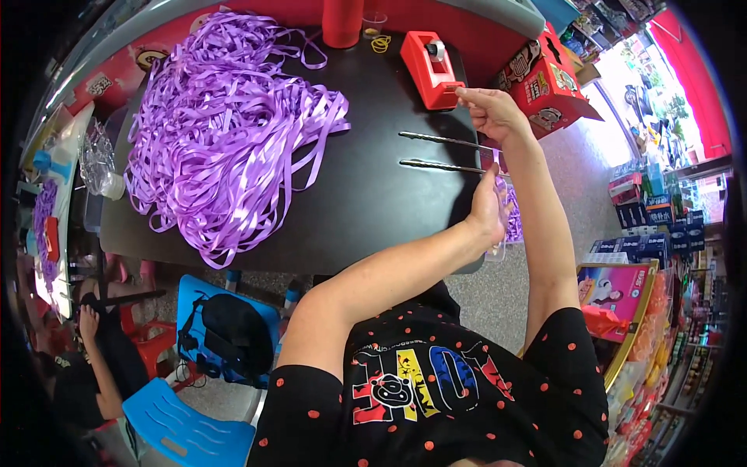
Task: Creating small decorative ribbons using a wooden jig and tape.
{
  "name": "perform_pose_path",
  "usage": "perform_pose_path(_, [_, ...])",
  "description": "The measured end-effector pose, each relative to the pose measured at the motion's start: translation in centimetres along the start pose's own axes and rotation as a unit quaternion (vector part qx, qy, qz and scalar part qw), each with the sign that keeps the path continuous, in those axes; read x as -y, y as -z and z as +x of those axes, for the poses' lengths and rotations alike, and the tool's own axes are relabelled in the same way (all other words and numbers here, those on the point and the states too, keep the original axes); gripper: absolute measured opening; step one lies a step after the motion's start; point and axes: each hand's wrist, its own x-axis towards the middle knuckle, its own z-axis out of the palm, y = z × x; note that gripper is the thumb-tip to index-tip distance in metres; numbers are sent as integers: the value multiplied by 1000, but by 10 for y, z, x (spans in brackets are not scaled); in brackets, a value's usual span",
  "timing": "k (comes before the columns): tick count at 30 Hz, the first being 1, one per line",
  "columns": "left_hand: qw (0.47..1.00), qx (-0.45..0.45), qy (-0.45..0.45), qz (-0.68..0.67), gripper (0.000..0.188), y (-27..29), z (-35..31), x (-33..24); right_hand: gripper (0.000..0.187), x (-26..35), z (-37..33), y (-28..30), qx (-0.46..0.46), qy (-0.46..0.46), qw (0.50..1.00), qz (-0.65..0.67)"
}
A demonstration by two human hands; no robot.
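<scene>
At the front lip of a red tape dispenser [427, 71], my right hand [496, 113] pinches with thumb and forefinger. The clear tape between them is barely visible. Below it, past the table's right edge, my left hand [487, 208] is wrapped around a clear plastic package [498, 251], with purple strands [514, 221] showing beside the fingers. Two twisted metal rods [442, 164] reach over the tabletop from beside my left hand; how they are fixed is hidden. A large heap of loose purple ribbon [226, 128] covers the left part of the black table [366, 202].
A red cylinder [342, 22] and yellow rubber bands [380, 44] stand at the table's back. Right of the dispenser is a red carton [548, 82]. Blue chairs [187, 424], one bearing a black bag [233, 327], are at lower left near another person [85, 373]. Stocked shelves line the right.
</scene>
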Motion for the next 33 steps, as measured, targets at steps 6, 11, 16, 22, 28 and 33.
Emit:
perform_pose_path(6, [1000, 23, -8, 2, 41, -4, -7, -2, 21, -5, 1, -1, -8, 17, 999, -39])
perform_pose_path(11, [1000, 22, -4, 5, 46, -4, -7, -4, 21, -7, 3, -6, -46, 46, 994, -84])
perform_pose_path(16, [1000, 21, 4, 7, 47, -5, -6, -5, 20, -1, 4, -9, -82, 48, 987, -126])
perform_pose_path(22, [1000, 21, 2, 13, 45, 0, 0, -4, 20, 11, 12, -5, -89, 41, 974, -207])
perform_pose_path(28, [1000, 7, 7, 28, 30, -7, -12, -10, 18, 17, 1, 5, -35, 64, 932, -355])
perform_pose_path(33, [999, 45, 30, -2, 25, 6, -2, -7, 20, 0, -69, 37, 11, 37, 981, -189])
